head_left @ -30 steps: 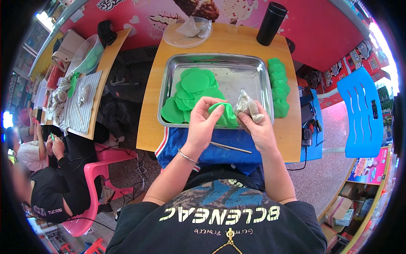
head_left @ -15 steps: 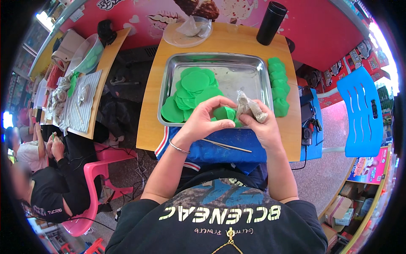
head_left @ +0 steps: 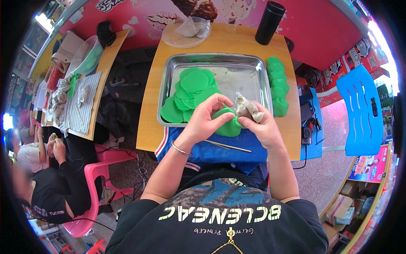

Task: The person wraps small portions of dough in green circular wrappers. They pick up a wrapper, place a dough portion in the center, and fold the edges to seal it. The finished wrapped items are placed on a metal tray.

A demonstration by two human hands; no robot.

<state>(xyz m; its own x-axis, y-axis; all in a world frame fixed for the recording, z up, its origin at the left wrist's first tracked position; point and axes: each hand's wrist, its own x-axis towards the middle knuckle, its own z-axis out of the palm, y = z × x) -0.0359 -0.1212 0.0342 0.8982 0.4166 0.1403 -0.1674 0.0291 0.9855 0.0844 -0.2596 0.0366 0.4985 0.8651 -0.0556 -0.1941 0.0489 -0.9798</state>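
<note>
Head view: the left hand (head_left: 204, 121) pinches a green sheet (head_left: 229, 128) between thumb and curled fingers, at the near edge of the steel tray (head_left: 245, 74). The right hand (head_left: 264, 128) curls its fingers around a bunched plastic bag (head_left: 247, 108), thumb against the sheet's right side. Flat green discs (head_left: 196, 83) lie in the tray's left half

L hand (head_left: 206, 121) & R hand (head_left: 265, 128) close tog., both pinching, forearms (head_left: 170, 168) angled inwd.

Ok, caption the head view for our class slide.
Left hand holding a green piece, right hand a crumpled greyish bundle, at a metal tray of green discs.
</note>
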